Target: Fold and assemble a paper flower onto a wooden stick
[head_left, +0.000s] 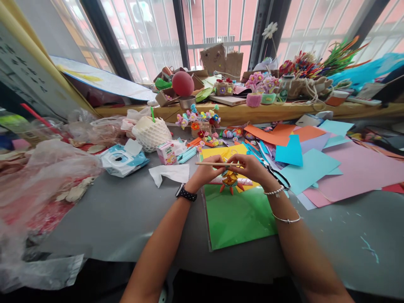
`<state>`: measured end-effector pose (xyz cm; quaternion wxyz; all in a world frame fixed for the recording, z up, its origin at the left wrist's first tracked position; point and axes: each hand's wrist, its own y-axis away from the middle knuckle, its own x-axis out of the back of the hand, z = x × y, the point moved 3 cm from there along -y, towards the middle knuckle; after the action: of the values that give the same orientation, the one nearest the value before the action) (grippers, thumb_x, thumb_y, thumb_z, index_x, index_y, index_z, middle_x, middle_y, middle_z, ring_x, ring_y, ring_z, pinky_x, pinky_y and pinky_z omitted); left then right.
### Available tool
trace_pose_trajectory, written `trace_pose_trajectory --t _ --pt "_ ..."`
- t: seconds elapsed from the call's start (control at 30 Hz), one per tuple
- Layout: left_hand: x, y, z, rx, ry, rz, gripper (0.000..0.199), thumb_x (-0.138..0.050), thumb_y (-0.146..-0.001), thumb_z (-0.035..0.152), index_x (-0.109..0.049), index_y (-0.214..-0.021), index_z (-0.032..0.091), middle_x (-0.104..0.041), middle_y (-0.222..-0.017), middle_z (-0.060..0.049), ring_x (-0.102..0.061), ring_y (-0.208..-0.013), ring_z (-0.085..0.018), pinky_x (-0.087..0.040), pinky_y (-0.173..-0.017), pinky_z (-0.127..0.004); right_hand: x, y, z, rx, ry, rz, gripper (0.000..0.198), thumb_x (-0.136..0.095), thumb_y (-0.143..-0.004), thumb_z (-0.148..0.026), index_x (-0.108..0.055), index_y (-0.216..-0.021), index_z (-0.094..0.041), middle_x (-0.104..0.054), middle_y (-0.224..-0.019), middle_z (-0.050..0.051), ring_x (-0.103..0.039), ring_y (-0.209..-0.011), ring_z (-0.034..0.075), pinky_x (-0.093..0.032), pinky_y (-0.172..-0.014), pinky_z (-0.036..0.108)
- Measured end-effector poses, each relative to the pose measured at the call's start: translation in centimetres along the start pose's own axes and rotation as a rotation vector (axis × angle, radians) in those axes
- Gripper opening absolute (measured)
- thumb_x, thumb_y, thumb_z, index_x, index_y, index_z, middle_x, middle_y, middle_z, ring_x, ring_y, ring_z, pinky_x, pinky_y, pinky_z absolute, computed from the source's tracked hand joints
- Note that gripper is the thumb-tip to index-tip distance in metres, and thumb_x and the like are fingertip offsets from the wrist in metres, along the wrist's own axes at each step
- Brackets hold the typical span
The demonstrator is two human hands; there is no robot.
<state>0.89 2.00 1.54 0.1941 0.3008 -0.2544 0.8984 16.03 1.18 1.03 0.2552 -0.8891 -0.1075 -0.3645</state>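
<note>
My left hand [206, 169] and my right hand [254, 169] meet above the table with their fingertips pinched together. Between and just below them is a small paper craft [230, 180] in orange, yellow and teal, with pointed red-orange tips hanging down. A thin wooden stick [217, 163] lies level across both hands near the fingers; it seems to be tucked in my right hand. Fingers hide the craft's top. Underneath is a green paper sheet [240, 219] in a clear sleeve, with yellow paper [206, 153] behind it.
Black-handled scissors [280, 176] lie right of my hand, beside coloured paper sheets [356, 168]. To the left are a white tissue [172, 172], a wet-wipes pack [123, 160], a small pink box [166, 152] and a foam-netted fruit [151, 134]. Crafts crowd the windowsill [268, 111].
</note>
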Motion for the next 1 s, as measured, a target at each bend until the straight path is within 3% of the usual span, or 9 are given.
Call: trace_pose_trajectory --t 0.17,0.3,0.4,0.47,0.7,0.83,1.0 --pt "0.1 -0.3 -0.5 0.037 0.145 0.089 0.012 -0.058 -0.070 0.023 -0.051 -0.068 0.014 -0.054 -0.067 0.001 -0.050 -0.065 -0.009 -0.039 -0.059 -0.021 0.4 -0.1 -0.4 0.000 -0.035 0.070 0.012 -0.055 -0.074 -0.023 -0.064 -0.079 -0.017 -0.064 -0.072 0.002 -0.049 -0.060 0.010 -0.036 -0.055 0.023" --pt "-0.1 -0.5 -1.3 0.142 0.541 0.153 0.035 -0.063 -0.067 0.029 -0.047 -0.095 0.014 -0.055 -0.096 -0.007 -0.056 -0.086 -0.014 -0.045 -0.071 -0.026 0.9 -0.2 -0.4 -0.040 -0.076 0.260 0.011 -0.056 -0.071 -0.019 -0.063 -0.080 -0.017 -0.062 -0.068 0.000 -0.040 -0.049 0.007 -0.032 -0.047 0.021" --pt "-0.9 -0.3 -1.2 0.279 0.698 -0.031 0.049 -0.062 -0.070 0.034 -0.042 -0.110 0.015 -0.055 -0.106 -0.012 -0.058 -0.088 -0.017 -0.047 -0.071 -0.029 1.1 -0.2 -0.4 -0.049 -0.081 0.378 0.012 -0.054 -0.072 -0.020 -0.062 -0.080 -0.017 -0.061 -0.069 0.000 -0.036 -0.047 0.006 -0.029 -0.044 0.021" --pt "-1.2 -0.1 -0.9 0.300 0.756 -0.120 0.049 -0.061 -0.071 0.035 -0.043 -0.112 0.014 -0.057 -0.106 -0.013 -0.059 -0.088 -0.018 -0.047 -0.071 -0.029 1.3 -0.1 -0.6 -0.054 -0.067 0.406 0.013 -0.053 -0.073 -0.022 -0.062 -0.080 -0.016 -0.060 -0.066 0.000 -0.034 -0.046 0.006 -0.029 -0.044 0.021" --pt "-1.5 -0.3 -1.6 0.237 0.589 -0.056 0.048 -0.062 -0.069 0.037 -0.049 -0.107 0.009 -0.062 -0.095 -0.013 -0.060 -0.073 -0.015 -0.045 -0.056 -0.022 1.3 -0.1 -0.4 -0.059 -0.008 0.351 0.013 -0.057 -0.070 -0.024 -0.063 -0.079 -0.017 -0.065 -0.075 0.002 -0.045 -0.052 0.008 -0.035 -0.049 0.022" --pt "-1.8 -0.4 -2.1 0.184 0.553 -0.005 0.048 -0.063 -0.068 0.036 -0.050 -0.106 0.009 -0.062 -0.095 -0.013 -0.062 -0.078 -0.017 -0.049 -0.065 -0.027 1.0 -0.2 0.0 -0.070 0.052 0.347 0.011 -0.057 -0.070 -0.021 -0.064 -0.079 -0.017 -0.067 -0.078 0.005 -0.055 -0.065 0.013 -0.040 -0.056 0.024" --pt "-2.0 -0.4 -2.1 0.210 0.492 0.015 0.047 -0.064 -0.067 0.034 -0.052 -0.105 0.008 -0.062 -0.095 -0.014 -0.062 -0.080 -0.018 -0.049 -0.071 -0.029 0.6 -0.2 0.0 -0.077 0.139 0.330 0.005 -0.058 -0.070 -0.020 -0.063 -0.073 -0.018 -0.066 -0.074 0.004 -0.057 -0.065 0.015 -0.041 -0.056 0.025"
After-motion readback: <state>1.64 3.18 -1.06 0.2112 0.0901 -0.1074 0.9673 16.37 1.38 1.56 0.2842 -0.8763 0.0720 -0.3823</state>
